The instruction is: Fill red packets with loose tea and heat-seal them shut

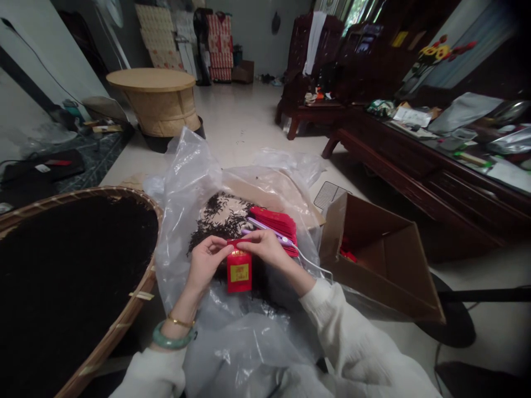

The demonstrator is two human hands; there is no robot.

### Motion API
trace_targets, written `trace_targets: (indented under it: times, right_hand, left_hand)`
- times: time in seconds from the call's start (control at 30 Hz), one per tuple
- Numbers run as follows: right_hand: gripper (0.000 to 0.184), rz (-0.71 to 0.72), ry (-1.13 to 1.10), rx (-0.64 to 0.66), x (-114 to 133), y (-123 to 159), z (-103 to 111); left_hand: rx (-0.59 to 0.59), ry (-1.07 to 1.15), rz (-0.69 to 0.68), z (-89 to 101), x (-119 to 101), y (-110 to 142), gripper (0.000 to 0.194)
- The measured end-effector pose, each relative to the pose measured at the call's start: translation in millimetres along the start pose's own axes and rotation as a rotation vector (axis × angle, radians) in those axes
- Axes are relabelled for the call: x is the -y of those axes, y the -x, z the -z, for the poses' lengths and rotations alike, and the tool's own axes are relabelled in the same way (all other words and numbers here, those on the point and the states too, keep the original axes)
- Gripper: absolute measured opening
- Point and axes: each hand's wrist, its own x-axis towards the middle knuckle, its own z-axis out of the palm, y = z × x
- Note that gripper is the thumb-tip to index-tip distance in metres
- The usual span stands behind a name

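Note:
Between my two hands hangs a small red packet with a yellow label, gripped along its top edge. My left hand pinches the top left corner; my right hand pinches the top right. Beneath them a clear plastic bag lines an opened carton that holds dark, twisted loose tea leaves. Just beyond my right hand lie a stack of red packets and a light purple handheld sealer, whose white cord runs off to the right.
On the left stands a wide woven basket full of dark leaves. An open cardboard box with red pieces inside is on the right, beside a wire rack. Farther off are a round wooden-topped stand and a dark wooden table.

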Motion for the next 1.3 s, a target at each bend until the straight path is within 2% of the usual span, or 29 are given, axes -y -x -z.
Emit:
trace_targets:
  times: [0.17,0.33,0.4,0.5,0.57,0.67,0.73,0.8,0.9,1.03,1.17,1.23,1.3]
  right_hand:
    - [0.022,0.017,0.019,-0.017,-4,-2,-2]
    - [0.020,0.028,0.052,-0.060,-6,-1,-8]
    - [0.019,0.043,0.082,-0.070,-7,-2,-9]
    - [0.020,0.079,0.159,-0.054,-7,-5,-2]
    - [0.021,0.157,0.314,-0.127,-6,-8,9]
    - [0.026,0.254,0.756,-0.236,-9,-9,30]
    - [0.044,0.214,1.061,-0.197,-14,-7,39]
    - [0.057,0.150,1.265,-0.140,-18,-5,41]
    - [0.058,0.104,1.388,-0.112,-22,-4,38]
    - [0.047,0.109,1.313,-0.077,-19,-9,42]
    - [0.044,0.125,0.881,-0.067,-8,-10,60]
    - [0.048,0.116,0.673,0.012,3,-7,65]
    - [0.053,0.129,0.588,0.134,15,-3,63]
  left_hand:
    - [0.078,0.184,0.109,-6.1,-4,4,0.056]
    - [0.323,0.250,0.362,-13.3,-1,10,0.052]
    - [0.336,0.256,0.408,-14.2,2,10,0.052]
    - [0.283,0.251,0.438,-13.4,6,9,0.051]
    - [0.244,0.250,0.452,-12.2,7,8,0.050]
    - [0.195,0.256,0.450,-10.6,5,6,0.048]
    - [0.175,0.260,0.445,-10.5,5,6,0.047]
    - [0.167,0.269,0.443,-11.1,4,6,0.048]
    - [0.180,0.283,0.447,-12.7,3,8,0.051]
    - [0.199,0.291,0.417,-13.1,3,9,0.055]
    - [0.194,0.290,0.392,-11.2,4,8,0.057]
    - [0.204,0.274,0.400,-10.8,5,8,0.058]
    - [0.224,0.248,0.405,-11.4,6,7,0.058]
